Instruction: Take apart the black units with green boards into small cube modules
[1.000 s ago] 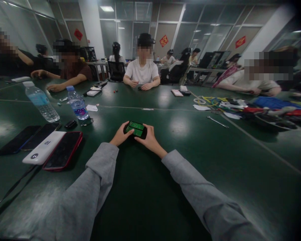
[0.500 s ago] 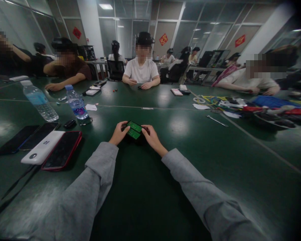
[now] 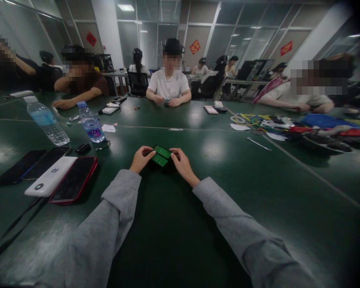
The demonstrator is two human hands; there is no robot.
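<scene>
A green circuit board, printed with pale marks, lies above the dark green table in two panels split by a dark line, with a dark border. My left hand pinches its left edge, the thumb at the near side and the forefinger at the far corner. On the opposite edge, my right hand grips with thumb and fingers closed. The board is tilted towards me. Its underside, and some of my fingertips, are hidden.
To my left lie a red-cased phone, a white power bank and dark phones. Behind them stand two water bottles. A wrench and a heap of cables and bags lie right. A person sits opposite.
My fingers have shifted slightly along the board's edges. The board stays in nearly the same place, still held by both hands.
</scene>
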